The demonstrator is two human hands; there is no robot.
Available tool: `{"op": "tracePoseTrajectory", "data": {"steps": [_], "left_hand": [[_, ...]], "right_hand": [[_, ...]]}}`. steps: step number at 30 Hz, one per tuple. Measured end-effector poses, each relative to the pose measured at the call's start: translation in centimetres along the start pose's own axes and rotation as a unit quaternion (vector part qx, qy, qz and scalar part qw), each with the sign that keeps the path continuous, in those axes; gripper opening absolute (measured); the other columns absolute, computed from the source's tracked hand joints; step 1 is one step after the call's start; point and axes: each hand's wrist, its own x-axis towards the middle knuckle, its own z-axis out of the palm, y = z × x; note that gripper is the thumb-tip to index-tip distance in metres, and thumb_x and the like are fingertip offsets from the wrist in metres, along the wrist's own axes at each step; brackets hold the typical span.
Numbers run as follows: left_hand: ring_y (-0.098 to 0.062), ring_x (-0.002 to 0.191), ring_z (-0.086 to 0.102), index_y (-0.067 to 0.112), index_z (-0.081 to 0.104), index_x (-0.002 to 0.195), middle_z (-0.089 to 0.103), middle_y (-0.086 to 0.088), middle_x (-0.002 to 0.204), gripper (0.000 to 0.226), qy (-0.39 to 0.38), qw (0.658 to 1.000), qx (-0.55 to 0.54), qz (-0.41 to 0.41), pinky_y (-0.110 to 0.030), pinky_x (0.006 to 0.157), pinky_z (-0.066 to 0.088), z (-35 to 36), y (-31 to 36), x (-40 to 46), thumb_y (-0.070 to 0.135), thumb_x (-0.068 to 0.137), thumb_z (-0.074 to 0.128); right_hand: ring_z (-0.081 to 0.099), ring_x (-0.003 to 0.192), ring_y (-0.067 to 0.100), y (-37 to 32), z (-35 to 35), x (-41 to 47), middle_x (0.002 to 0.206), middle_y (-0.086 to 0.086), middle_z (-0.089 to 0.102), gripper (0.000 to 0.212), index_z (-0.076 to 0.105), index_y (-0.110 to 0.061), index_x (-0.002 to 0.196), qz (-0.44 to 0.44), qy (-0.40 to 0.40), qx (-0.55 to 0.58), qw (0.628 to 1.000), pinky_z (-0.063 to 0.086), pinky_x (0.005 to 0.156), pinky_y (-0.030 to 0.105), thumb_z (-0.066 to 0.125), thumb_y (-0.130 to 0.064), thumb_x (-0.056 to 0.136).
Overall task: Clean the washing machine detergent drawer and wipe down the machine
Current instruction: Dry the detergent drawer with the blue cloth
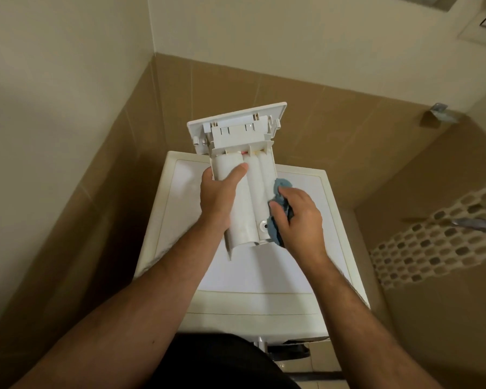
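The white detergent drawer [250,181] is out of the machine and held upside down above the washing machine's white top [300,248], its front panel pointing away from me. My left hand [218,197] grips the drawer's left side, thumb across its rounded underside. My right hand [298,217] is closed on a blue cloth [281,184], which is pressed against the drawer's right edge. Part of the cloth is hidden under my fingers.
The machine stands in a corner between tan tiled walls. A mosaic tile strip [438,242] runs along the right wall, with a metal fitting [473,223] on it. A metal bracket [438,112] sits higher on the right. The floor shows below the machine's front.
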Motion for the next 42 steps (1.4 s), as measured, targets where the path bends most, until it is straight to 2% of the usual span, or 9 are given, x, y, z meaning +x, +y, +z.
{"op": "tracePoseTrajectory", "data": {"steps": [6, 11, 15, 17, 22, 25, 27, 33, 42], "left_hand": [[-0.016, 0.095, 0.068, 0.032, 0.057, 0.111, 0.069, 0.009, 0.104, 0.062, -0.004, 1.000, 0.009, 0.006, -0.043, 0.085, 0.058, 0.6, 0.1, -0.2, 0.069, 0.065, 0.072], [-0.018, 0.096, 0.067, 0.028, 0.061, 0.114, 0.069, 0.005, 0.104, 0.061, -0.004, 0.999, 0.018, 0.027, -0.042, 0.085, 0.058, 1.5, 0.8, -0.8, 0.076, 0.075, 0.058], [-0.020, 0.099, 0.065, 0.025, 0.063, 0.111, 0.069, 0.002, 0.105, 0.065, 0.018, 0.997, 0.063, 0.051, -0.045, 0.091, 0.055, 1.2, 1.6, -0.5, 0.079, 0.080, 0.042], [-0.022, 0.093, 0.066, 0.023, 0.064, 0.100, 0.069, -0.001, 0.097, 0.057, 0.028, 0.995, 0.078, 0.057, -0.047, 0.088, 0.056, 0.9, 1.7, -0.1, 0.073, 0.088, 0.038], [-0.022, 0.093, 0.065, 0.028, 0.058, 0.084, 0.067, -0.003, 0.093, 0.039, 0.037, 0.997, 0.064, 0.037, -0.046, 0.090, 0.056, 0.6, 1.6, 0.6, 0.057, 0.099, 0.036], [-0.021, 0.097, 0.063, 0.029, 0.057, 0.094, 0.065, 0.001, 0.097, 0.034, 0.026, 0.997, 0.061, 0.031, -0.045, 0.094, 0.053, 0.9, 1.3, 0.4, 0.053, 0.101, 0.033], [-0.022, 0.101, 0.062, 0.027, 0.058, 0.106, 0.065, 0.000, 0.104, 0.036, 0.011, 0.998, 0.057, 0.020, -0.046, 0.096, 0.052, 1.4, 1.1, 0.0, 0.051, 0.101, 0.032], [-0.026, 0.099, 0.064, 0.026, 0.059, 0.099, 0.067, -0.006, 0.105, 0.037, 0.003, 0.999, 0.036, 0.010, -0.047, 0.094, 0.053, 1.5, 2.2, 0.0, 0.051, 0.101, 0.032], [-0.022, 0.094, 0.066, 0.027, 0.057, 0.083, 0.067, -0.002, 0.094, 0.039, 0.032, 0.999, -0.003, -0.017, -0.043, 0.087, 0.057, 0.9, 2.7, 0.8, 0.052, 0.101, 0.033]], "right_hand": [[0.053, 0.088, 0.005, -1.2, -1.7, 3.4, 0.094, -0.001, 0.066, 0.009, 0.068, -0.009, 0.096, 0.012, 0.039, 0.023, 0.999, 0.039, 0.077, 0.010, 0.063, -0.014, 0.092], [0.052, 0.114, 0.016, -3.5, -0.5, 6.3, 0.127, 0.011, 0.059, 0.028, 0.066, -0.001, 0.119, -0.033, 0.009, 0.024, 0.999, 0.027, 0.097, 0.003, 0.060, -0.013, 0.095], [0.050, 0.122, 0.028, -3.0, 1.2, 4.0, 0.141, 0.014, 0.052, 0.038, 0.057, -0.002, 0.134, -0.088, -0.043, -0.051, 0.994, 0.034, 0.102, 0.023, 0.053, -0.013, 0.097], [0.047, 0.126, 0.024, -2.2, 1.0, 2.8, 0.147, 0.009, 0.048, 0.039, 0.054, -0.007, 0.137, -0.077, -0.060, -0.041, 0.994, 0.030, 0.102, 0.016, 0.051, -0.013, 0.099], [0.056, 0.114, 0.028, -1.1, -0.1, -0.1, 0.134, 0.011, 0.059, 0.028, 0.068, -0.002, 0.120, -0.123, -0.078, -0.043, 0.988, 0.038, 0.097, 0.023, 0.062, -0.004, 0.092], [0.056, 0.105, 0.005, -1.9, -0.7, 1.3, 0.116, 0.010, 0.063, 0.020, 0.070, 0.005, 0.106, -0.110, -0.043, 0.014, 0.993, 0.037, 0.083, 0.006, 0.061, 0.007, 0.088], [0.055, 0.106, 0.015, -2.7, -0.8, 3.2, 0.118, 0.012, 0.064, 0.023, 0.070, 0.003, 0.109, -0.076, 0.003, -0.013, 0.997, 0.030, 0.091, 0.003, 0.059, 0.005, 0.090], [0.052, 0.103, 0.035, -4.0, -0.2, 4.2, 0.132, 0.018, 0.056, 0.036, 0.063, 0.002, 0.124, -0.089, -0.041, -0.062, 0.993, 0.044, 0.091, 0.042, 0.048, -0.003, 0.092], [0.045, 0.122, 0.033, -3.3, 0.3, -0.9, 0.150, 0.009, 0.043, 0.046, 0.055, -0.013, 0.138, -0.039, -0.105, -0.088, 0.990, 0.046, 0.094, 0.043, 0.038, -0.024, 0.097]]}}
